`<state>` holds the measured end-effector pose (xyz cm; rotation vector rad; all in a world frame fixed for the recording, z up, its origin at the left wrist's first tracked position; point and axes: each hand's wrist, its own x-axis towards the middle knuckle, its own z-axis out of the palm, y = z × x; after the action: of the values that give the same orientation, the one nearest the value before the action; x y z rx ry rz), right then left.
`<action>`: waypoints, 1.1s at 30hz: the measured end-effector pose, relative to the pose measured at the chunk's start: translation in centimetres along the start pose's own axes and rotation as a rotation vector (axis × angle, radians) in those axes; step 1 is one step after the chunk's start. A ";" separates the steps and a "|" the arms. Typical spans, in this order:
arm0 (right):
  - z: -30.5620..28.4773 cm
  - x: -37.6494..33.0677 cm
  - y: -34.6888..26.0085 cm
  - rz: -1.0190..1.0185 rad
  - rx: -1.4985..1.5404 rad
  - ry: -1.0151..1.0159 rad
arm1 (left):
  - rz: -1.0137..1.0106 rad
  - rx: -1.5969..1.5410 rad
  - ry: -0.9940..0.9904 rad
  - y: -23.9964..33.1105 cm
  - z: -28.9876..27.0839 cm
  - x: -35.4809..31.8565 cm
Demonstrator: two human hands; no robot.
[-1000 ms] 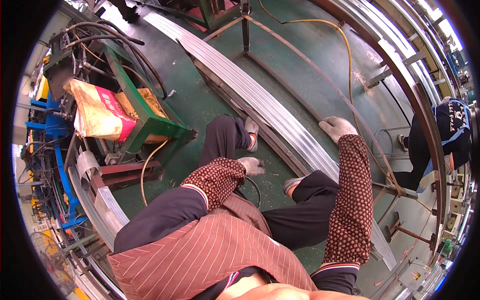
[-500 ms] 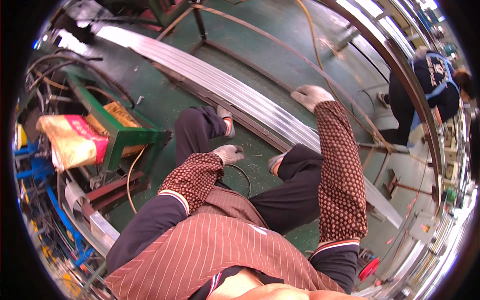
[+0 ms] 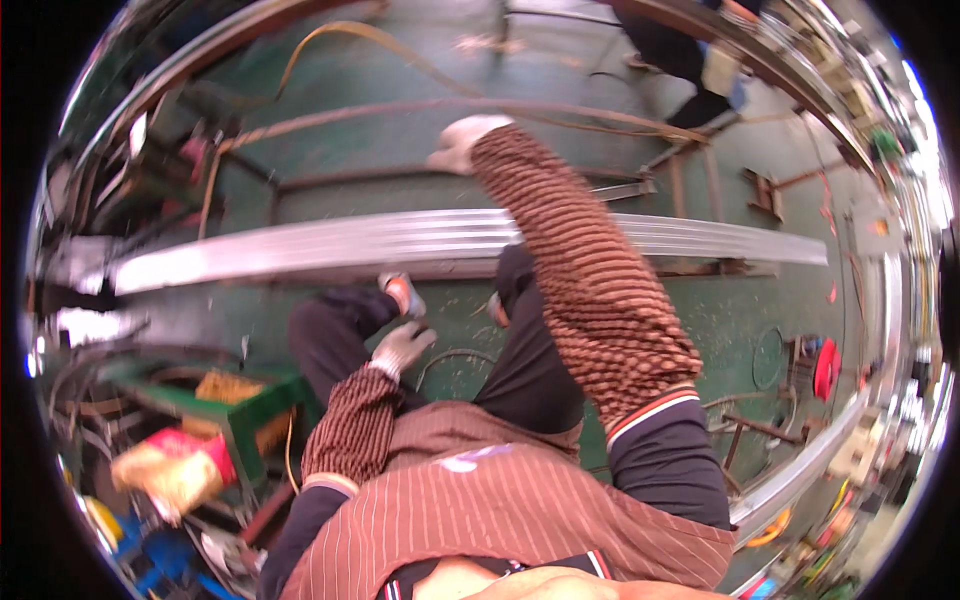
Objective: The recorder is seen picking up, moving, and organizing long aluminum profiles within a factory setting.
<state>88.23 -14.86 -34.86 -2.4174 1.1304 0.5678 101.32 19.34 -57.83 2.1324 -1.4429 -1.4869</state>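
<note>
A bundle of long silvery ribbed metal profiles (image 3: 430,236) lies across in front of me, on a dark steel support. My right hand (image 3: 468,143), in a pale glove, reaches over the profiles to their far side. Its slightly blurred fingers point left, loosely bent and apart; nothing shows in them. My left hand (image 3: 403,347), also gloved, hangs near my left knee on the near side of the profiles. Its fingers are loosely stretched and hold nothing.
Beyond the profiles runs a brown metal frame (image 3: 330,180). A green metal stand (image 3: 245,420) and a red-and-tan sack (image 3: 175,465) are at my left. A red disc (image 3: 826,368) stands at right. Another person (image 3: 680,50) is at the far right.
My view has turned right, so the profiles now run nearly level across it. My right arm now reaches farther across in front of me. My left hand stays near my knee.
</note>
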 end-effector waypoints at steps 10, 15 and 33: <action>0.5 -0.8 -1.4 -0.047 -0.016 0.048 | -0.048 0.167 -0.161 3.4 1.5 -1.5; -0.1 -0.9 -0.4 -0.029 -0.018 0.050 | 0.016 0.099 -0.137 2.0 1.2 -1.1; 0.6 -0.8 0.9 -0.020 -0.028 0.073 | -0.018 0.051 -0.074 4.4 0.1 -2.6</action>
<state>87.00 -14.59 -35.08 -2.4888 1.1337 0.4955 98.48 19.08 -53.60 2.1470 -1.5055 -1.5672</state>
